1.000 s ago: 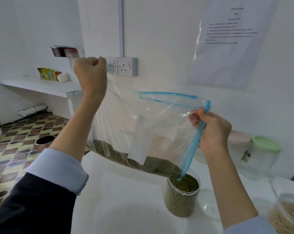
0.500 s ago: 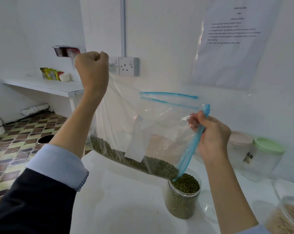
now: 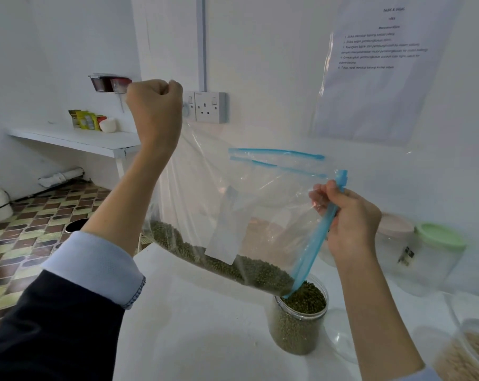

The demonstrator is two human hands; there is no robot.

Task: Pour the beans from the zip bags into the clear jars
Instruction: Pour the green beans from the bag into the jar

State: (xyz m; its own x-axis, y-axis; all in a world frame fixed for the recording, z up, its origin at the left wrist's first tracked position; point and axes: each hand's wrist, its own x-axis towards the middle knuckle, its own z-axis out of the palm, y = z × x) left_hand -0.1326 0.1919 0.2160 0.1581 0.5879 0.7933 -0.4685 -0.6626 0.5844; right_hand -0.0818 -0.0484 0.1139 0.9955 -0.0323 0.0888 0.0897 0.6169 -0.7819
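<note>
A clear zip bag [image 3: 263,199] with a blue zip strip hangs tilted over the white table. My left hand [image 3: 154,111] grips its bottom corner, raised high at the left. At the right, my right hand [image 3: 348,224] pinches the blue zip edge near the bag's open mouth. Green beans [image 3: 233,266] lie along the bag's lower edge and slide toward its low corner, which dips into the mouth of a clear jar [image 3: 298,323]. That jar stands on the table and is nearly full of green beans.
Behind my right hand stand a pink-lidded jar [image 3: 397,229] and a green-lidded jar [image 3: 436,251]. A clear lid [image 3: 340,334] lies beside the bean jar. A jar of pale grains [image 3: 469,353] sits at the lower right. The table's left edge [image 3: 139,254] drops to a tiled floor.
My left hand has lifted the bag's bottom corner a little higher. More beans have slid down toward the jar, and the jar's bean level has risen slightly.
</note>
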